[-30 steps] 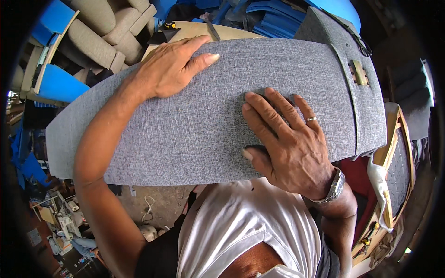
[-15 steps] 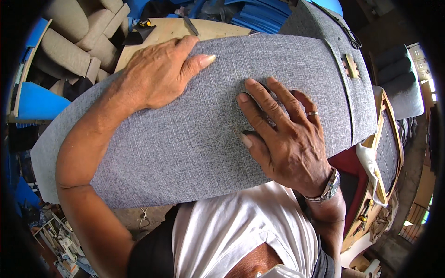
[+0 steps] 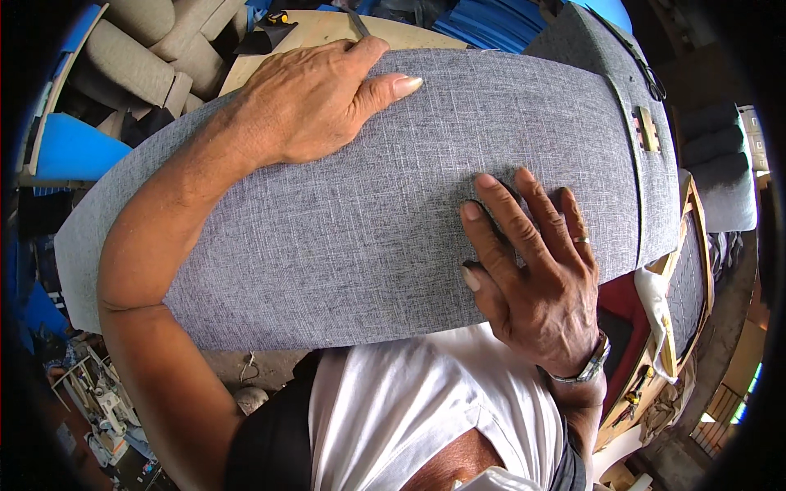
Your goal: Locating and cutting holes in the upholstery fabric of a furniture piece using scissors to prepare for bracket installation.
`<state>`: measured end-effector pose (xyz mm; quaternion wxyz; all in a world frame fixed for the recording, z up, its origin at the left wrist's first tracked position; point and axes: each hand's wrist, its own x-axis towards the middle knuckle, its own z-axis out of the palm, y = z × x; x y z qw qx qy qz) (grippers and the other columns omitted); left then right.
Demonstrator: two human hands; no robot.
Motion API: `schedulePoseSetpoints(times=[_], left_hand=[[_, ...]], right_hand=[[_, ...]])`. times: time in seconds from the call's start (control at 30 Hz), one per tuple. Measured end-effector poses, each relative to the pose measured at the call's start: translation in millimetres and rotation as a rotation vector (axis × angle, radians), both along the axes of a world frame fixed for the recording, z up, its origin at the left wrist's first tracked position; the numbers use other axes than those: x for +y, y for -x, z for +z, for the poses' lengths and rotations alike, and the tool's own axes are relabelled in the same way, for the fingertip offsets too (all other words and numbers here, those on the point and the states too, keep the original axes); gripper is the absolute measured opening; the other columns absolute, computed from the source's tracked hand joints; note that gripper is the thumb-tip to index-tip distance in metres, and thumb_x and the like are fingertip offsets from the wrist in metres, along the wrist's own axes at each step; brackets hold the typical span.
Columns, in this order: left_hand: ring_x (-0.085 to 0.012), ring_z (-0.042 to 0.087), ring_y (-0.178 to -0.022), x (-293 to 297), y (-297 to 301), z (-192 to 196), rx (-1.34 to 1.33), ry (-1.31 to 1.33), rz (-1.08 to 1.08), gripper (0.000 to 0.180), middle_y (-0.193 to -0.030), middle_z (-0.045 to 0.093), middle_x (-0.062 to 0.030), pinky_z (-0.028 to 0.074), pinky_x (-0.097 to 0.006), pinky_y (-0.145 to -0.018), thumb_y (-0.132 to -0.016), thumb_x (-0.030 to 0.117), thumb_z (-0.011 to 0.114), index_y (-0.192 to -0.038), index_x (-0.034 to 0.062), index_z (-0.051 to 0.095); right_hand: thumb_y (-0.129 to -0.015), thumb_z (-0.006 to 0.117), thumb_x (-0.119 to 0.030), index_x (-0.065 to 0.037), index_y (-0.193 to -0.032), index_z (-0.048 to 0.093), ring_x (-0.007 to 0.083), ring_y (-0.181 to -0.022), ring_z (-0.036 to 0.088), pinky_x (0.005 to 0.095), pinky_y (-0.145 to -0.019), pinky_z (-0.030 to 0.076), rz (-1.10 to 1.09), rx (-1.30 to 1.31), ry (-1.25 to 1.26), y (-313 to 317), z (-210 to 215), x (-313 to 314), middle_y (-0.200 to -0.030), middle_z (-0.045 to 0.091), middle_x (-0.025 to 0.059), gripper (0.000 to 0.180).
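Observation:
A long grey upholstered piece (image 3: 344, 245), its fabric woven and lightly streaked, lies across in front of me. At its far edge, my left hand (image 3: 315, 102) has its fingers curled over the rim, their tips hidden, and its thumb rests on the upper face. My right hand (image 3: 536, 274) is spread on the fabric right of the middle, fingers apart and holding nothing. A seam crosses the piece towards its right end, and beyond it a small wooden block (image 3: 649, 129) shows in a gap in the cover.
Behind the piece is a wooden board (image 3: 307, 31) bearing a dark cloth scrap (image 3: 266, 38) and a blade-like tool (image 3: 358, 23). Beige cushions (image 3: 131, 61) are stacked at far left. To the right leans a wooden frame (image 3: 692, 245); blue sheets (image 3: 491, 23) lie at the back.
My right hand has slid over the fabric to the right and nearer to me. My left hand has shifted slightly right along the far edge. The whole view has moved a little.

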<state>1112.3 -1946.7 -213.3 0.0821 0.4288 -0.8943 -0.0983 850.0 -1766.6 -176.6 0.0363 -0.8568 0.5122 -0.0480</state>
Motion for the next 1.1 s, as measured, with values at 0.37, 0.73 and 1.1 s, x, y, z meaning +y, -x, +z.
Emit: schedulePoseSetpoints(times=[0.37,0.73,1.1], left_hand=[[-0.0417,0.073,-0.105,5,4,10,-0.031,-0.067,0.039,0.056,-0.110,0.073,-0.0228,0.056,-0.054,-0.094,-0.113,0.051,0.045,-0.142,0.0056,0.057],[-0.0456,0.067,-0.124,7,3,4,-0.083,-0.023,0.074,0.069,-0.136,0.067,-0.0275,0.052,-0.058,-0.107,-0.112,0.060,0.039,-0.155,0.0064,0.052],[-0.0423,0.072,-0.113,4,0,2,-0.024,-0.005,0.064,0.067,-0.119,0.073,-0.0260,0.055,-0.055,-0.098,-0.112,0.058,0.042,-0.149,0.0045,0.057]], right_hand=[[-0.102,0.065,-0.033,-0.010,-0.141,0.070,0.0364,-0.141,0.058,0.0561,-0.120,0.039,-0.010,-0.093,0.066,3,-2,9,-0.152,0.062,0.0106,0.045],[-0.107,0.059,-0.046,-0.016,-0.143,0.067,0.0368,-0.123,0.059,0.0530,-0.104,0.048,-0.084,-0.030,0.157,-3,-9,-30,-0.148,0.056,0.0135,0.047],[-0.105,0.062,-0.044,-0.016,-0.144,0.067,0.0407,-0.141,0.055,0.0575,-0.114,0.045,-0.017,0.007,0.100,7,-3,-12,-0.153,0.057,0.0131,0.048]])
